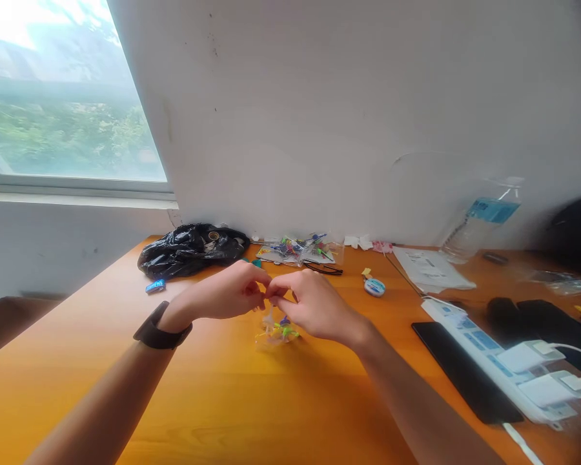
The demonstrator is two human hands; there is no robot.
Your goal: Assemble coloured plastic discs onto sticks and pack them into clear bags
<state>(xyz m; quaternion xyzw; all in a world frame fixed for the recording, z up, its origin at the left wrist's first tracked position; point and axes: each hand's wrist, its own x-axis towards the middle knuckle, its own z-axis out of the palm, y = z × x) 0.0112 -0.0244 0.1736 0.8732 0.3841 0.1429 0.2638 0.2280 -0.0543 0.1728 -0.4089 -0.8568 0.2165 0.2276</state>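
My left hand (239,289) and my right hand (312,303) meet above the middle of the wooden table, fingertips pinched close together. Between them they grip the gathered top of a small clear plastic bag (277,332). Inside it show small colourful plastic pieces in yellow, green, blue and white; their exact kind is too small to tell. The bag hangs just below my fingers, and whether its bottom touches the tabletop is unclear. A black band (162,328) circles my left wrist.
Behind my hands lie a black plastic bag (188,250), a clear packet of colourful pieces (297,250) and a blue wrapper (155,286). To the right are a round white case (374,287), papers (430,268), a bottle (479,226), a dark phone (465,371) and a power strip (484,349) with chargers.
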